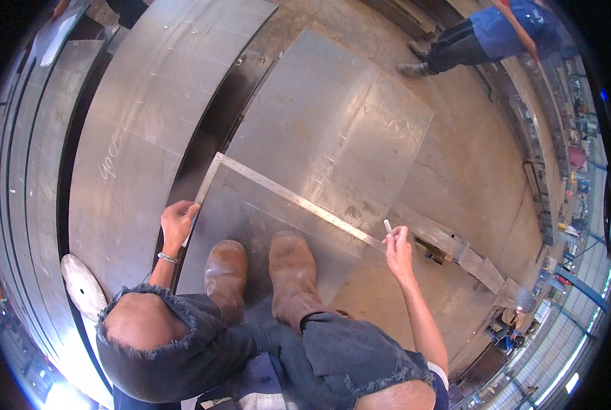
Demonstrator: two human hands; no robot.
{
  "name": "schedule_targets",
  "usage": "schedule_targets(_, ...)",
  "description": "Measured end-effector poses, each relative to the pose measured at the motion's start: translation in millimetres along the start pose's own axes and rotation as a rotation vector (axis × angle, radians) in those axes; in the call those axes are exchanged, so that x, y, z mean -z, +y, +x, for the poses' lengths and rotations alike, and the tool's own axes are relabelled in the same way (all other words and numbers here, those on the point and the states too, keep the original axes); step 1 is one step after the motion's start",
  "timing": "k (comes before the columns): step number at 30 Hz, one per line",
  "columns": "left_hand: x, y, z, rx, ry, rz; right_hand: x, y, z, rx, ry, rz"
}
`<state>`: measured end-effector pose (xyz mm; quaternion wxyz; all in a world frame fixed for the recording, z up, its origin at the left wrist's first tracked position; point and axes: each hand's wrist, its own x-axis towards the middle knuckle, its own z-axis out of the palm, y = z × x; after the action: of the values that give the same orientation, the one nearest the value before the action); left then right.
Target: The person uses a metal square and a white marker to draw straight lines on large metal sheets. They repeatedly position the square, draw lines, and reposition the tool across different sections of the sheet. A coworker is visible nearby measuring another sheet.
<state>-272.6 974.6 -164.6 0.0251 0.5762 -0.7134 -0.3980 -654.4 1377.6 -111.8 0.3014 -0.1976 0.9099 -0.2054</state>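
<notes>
A metal framing square [278,190] lies on a flat steel plate [305,102], its corner near the plate's left edge. My left hand [177,222] pinches the short arm of the square beside that edge. The long arm runs right across the plate and ends near my right hand [397,247]. Between the fingers of that hand is a short white marking stick, like chalk [388,227], pointing up and held just past the plate's right edge. My boots [292,266] stand on the plate, close below the square.
On the left, a long steel sheet [155,89] with handwritten marks runs beyond a dark gap. A round metal disc [84,287] leans at lower left. Another person [483,37] stands at upper right. Steel bars [469,256] lie to the right on the floor.
</notes>
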Motion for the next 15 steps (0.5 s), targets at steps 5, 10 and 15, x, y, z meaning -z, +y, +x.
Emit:
schedule_targets(5,-5.5,16.1,15.2,0.018,-0.031,0.037,3.6,5.5,18.3,0.048,0.102,0.027)
schedule_targets(10,-7.6,12.4,13.3,-0.002,-0.020,-0.066,6.0,-1.6,30.2,0.006,0.082,0.100)
schedule_targets(15,-5.4,19.9,17.5,0.014,-0.019,-0.020,5.8,-15.6,35.1,-0.010,0.065,0.128)
